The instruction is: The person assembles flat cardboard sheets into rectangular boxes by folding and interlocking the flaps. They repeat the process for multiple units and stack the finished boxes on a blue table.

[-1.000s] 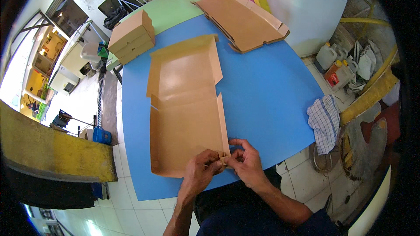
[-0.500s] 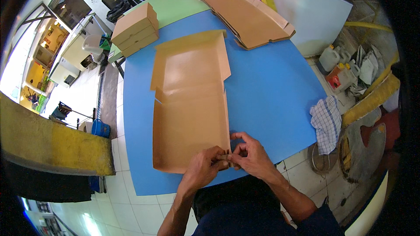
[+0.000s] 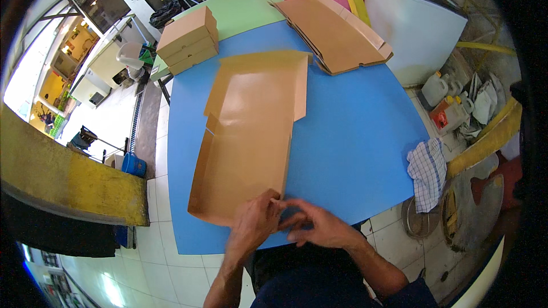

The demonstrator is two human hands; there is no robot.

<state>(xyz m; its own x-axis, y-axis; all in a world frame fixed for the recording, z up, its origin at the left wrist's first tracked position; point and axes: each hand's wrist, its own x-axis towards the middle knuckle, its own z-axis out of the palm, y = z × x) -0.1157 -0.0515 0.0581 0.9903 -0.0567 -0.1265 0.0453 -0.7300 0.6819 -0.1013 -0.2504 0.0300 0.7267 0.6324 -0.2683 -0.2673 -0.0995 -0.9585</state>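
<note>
**Brown cardboard box half folded on a blue tabletop**

Brown cardboard makes up the unfolded box [image 3: 248,137], which lies flat and open on the blue tabletop [image 3: 354,137], running from about the centre of the view down toward 6 o'clock. Its long left wall stands up; the lid panel at its 12 o'clock end lies flat with a side flap showing at the right.

Both hands meet at the box's near right corner, at 6 o'clock. The left hand [image 3: 255,222] is curled, its fingers pinching the corner flap of the box. The right hand [image 3: 317,225] rests just beside it at 3 o'clock of the left, fingers bent and reaching in to the same corner; whether it grips the cardboard or only presses on it cannot be told, since the left hand covers the contact.

At 12 o'clock from the box, a pile of flat cardboard blanks [image 3: 334,31] lies across the far edge of the tabletop. At 11 o'clock, a stack of closed cardboard boxes [image 3: 187,39] sits on a green tabletop [image 3: 245,8] that adjoins the blue one.

At 3 o'clock, off the tabletop, a checked cloth [image 3: 428,171] hangs beside it, with white jugs [image 3: 436,88] on the floor beyond at 2 o'clock.
</note>
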